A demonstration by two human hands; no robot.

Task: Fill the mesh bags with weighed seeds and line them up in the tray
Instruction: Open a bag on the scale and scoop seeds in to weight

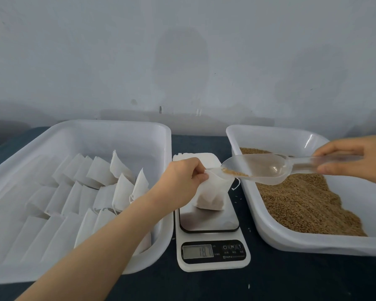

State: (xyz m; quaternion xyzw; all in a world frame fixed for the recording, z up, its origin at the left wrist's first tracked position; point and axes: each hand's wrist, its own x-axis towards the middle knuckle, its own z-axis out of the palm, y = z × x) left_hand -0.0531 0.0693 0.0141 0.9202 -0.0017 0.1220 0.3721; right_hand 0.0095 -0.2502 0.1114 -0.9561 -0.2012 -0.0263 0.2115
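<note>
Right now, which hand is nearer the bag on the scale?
Left. The left hand pinches the mouth of the bag; the right hand is off to its right, over the seed tray, holding the scoop handle.

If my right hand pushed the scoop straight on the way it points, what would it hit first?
Probably the bag, at its open mouth: the scoop in the right hand has its tip there, and the left hand pinches the rim just beyond. Depth is unclear.
</note>
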